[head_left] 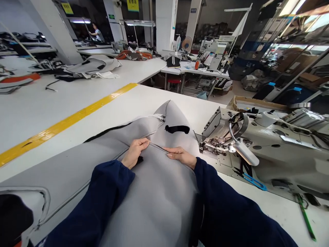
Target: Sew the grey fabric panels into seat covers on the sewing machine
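Observation:
A large piece of grey fabric (159, 192) with dark seams drapes over the white table and down toward me. My left hand (135, 151) pinches it along a seam at the middle. Just to the right, my right hand (181, 156) grips the same seam edge between thumb and fingers. Beyond my hands the fabric rises into a folded peak, with a black slot-shaped opening (177, 129) in it. A sewing machine (257, 137) stands close on the right, its needle area beside the fabric's right edge, apart from my right hand.
Blue-handled thread snips (254, 181) and a green pen-like tool (305, 218) lie by the machine. Yellow tape (69, 122) crosses the table (102, 99). More grey pieces (91, 65) lie at the back left. A person (97, 33) stands far off behind.

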Demonstrator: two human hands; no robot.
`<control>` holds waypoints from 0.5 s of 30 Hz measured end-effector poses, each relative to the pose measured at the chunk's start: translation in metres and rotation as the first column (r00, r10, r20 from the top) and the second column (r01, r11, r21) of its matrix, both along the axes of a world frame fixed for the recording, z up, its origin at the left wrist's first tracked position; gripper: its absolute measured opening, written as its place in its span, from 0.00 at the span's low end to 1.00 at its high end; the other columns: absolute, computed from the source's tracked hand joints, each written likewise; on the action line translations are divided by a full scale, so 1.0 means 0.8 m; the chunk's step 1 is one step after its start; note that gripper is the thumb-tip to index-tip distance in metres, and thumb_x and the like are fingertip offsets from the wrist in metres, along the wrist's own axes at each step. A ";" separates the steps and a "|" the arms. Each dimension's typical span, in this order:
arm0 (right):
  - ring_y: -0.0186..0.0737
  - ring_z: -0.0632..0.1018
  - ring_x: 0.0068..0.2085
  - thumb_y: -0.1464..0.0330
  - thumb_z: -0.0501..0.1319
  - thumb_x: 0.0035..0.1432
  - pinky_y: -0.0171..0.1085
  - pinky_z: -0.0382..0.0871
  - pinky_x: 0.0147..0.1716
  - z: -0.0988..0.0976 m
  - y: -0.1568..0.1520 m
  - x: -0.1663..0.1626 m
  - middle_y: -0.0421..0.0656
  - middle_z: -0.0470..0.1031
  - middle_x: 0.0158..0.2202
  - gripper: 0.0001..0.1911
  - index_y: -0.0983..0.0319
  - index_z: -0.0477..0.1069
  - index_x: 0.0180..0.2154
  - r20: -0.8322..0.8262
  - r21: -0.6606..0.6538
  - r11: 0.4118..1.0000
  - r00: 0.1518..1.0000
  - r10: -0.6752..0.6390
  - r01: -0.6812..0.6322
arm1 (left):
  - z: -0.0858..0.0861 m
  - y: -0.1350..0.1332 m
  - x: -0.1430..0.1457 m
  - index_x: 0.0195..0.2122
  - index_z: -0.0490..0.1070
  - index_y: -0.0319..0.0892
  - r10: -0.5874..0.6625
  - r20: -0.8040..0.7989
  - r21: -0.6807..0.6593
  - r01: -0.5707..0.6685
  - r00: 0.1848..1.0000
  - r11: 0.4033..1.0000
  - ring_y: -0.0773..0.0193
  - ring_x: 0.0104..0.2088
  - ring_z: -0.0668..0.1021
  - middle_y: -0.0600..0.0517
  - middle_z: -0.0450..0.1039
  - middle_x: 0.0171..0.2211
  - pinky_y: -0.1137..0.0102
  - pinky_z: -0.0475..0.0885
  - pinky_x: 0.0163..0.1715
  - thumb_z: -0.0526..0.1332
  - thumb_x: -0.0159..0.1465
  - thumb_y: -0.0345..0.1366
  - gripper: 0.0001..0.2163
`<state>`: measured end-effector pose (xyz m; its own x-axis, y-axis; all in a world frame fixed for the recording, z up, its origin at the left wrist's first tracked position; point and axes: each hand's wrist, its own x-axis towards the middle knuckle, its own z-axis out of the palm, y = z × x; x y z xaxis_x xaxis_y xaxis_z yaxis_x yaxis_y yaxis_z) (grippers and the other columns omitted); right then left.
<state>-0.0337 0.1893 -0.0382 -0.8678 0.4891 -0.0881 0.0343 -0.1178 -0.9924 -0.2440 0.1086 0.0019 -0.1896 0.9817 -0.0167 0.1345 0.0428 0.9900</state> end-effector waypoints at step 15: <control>0.26 0.58 0.21 0.62 0.65 0.43 0.30 0.52 0.21 0.024 -0.023 0.116 0.32 0.58 0.18 0.15 0.65 0.65 0.29 0.294 0.140 0.989 0.951 -0.096 0.057 | -0.012 0.023 0.003 0.21 0.66 0.40 0.073 0.102 -0.272 -0.043 0.992 0.961 0.65 0.22 0.69 0.54 0.66 0.18 0.71 0.64 0.24 0.66 0.39 0.48 0.17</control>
